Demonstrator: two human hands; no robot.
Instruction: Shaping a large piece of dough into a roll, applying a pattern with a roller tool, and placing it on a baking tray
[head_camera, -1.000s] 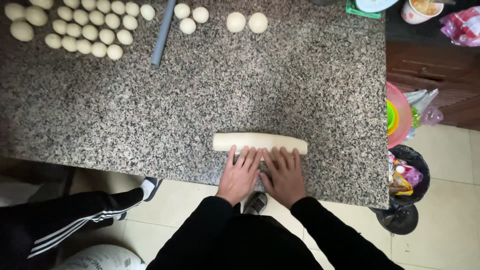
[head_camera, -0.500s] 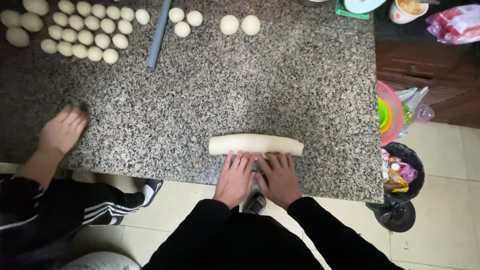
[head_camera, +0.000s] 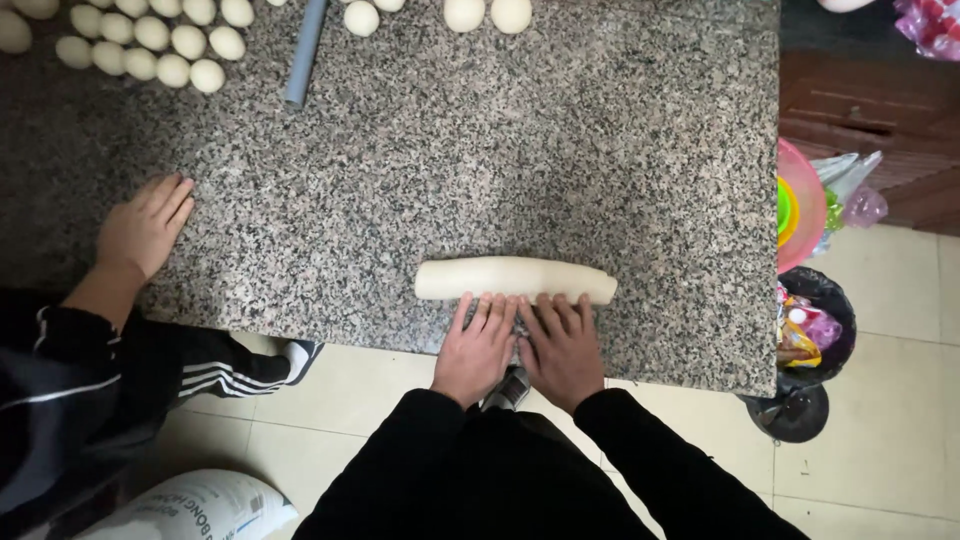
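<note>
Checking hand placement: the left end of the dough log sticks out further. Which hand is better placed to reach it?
Left. The left hand lies nearer the dough log uncovered left end; the right hand sits toward the right end.

Table (head_camera: 600, 150), free room: you have bare granite across the middle and right, from the dough log (head_camera: 515, 279) up to the far rows.
Obstacles:
- dough log, lying crosswise just beyond your left hand (head_camera: 478, 348) and right hand (head_camera: 562, 348);
- grey tube (head_camera: 305, 50), far left of centre;
- small dough balls (head_camera: 170, 45), far-left corner;
- another person's hand (head_camera: 143, 228), flat on the left edge.
</note>
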